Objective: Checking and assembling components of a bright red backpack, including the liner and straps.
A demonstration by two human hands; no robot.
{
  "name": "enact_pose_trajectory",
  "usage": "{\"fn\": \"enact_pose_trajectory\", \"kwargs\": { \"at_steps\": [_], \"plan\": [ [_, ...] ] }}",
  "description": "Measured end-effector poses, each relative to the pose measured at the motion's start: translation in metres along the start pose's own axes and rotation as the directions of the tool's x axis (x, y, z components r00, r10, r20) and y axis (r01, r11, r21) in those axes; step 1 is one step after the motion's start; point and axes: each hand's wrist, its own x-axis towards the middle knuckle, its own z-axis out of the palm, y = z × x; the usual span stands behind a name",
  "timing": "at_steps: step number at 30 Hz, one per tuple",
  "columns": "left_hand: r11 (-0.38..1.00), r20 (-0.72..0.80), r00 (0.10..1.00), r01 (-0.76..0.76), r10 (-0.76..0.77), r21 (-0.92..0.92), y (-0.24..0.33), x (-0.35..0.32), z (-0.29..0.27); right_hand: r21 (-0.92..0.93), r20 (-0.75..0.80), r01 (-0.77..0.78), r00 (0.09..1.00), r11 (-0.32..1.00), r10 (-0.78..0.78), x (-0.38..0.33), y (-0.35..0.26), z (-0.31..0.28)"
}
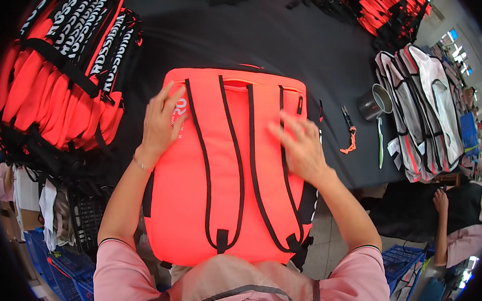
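Note:
A bright coral-red backpack [189,202] with black edging lies in front of me, its two shoulder straps [264,168] facing up. Its lower end overhangs the near table edge, against my body. My left hand [162,116] rests along the upper left side of the bag, fingers spread over white printing. On the other side, my right hand [301,145] is over the upper part of the right strap, fingers apart and slightly blurred. Neither hand grips anything. A short black zipper pull [300,103] shows at the top right corner.
Stacked red and black bag pieces [65,76] fill the left. To the right are thread snips [348,126], a metal cup [375,103], a green-white pen-like tool [380,144] and grey-white panels [425,116]. Another person's hand [440,202] is at far right, above a blue crate [404,265].

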Motion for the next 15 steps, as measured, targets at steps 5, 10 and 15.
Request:
{"fn": "enact_pose_trajectory", "kwargs": {
  "at_steps": [5,10,15],
  "plan": [
    [0.929,0.326,0.891,-0.222,0.317,-0.294,0.04,0.014,-0.022,0.333,0.127,0.046,0.988,0.942,-0.093,-0.017,-0.005,-0.026],
    [0.91,0.006,0.95,-0.298,0.313,-0.288,0.03,0.095,-0.017,0.656,-0.294,0.064,0.939,0.752,0.176,0.089,0.035,-0.036],
    [0.976,0.148,0.976,-0.132,0.158,-0.175,0.025,0.156,0.021,0.752,0.057,-0.459,0.761,0.474,0.646,0.199,0.087,-0.016]
  ]
}}
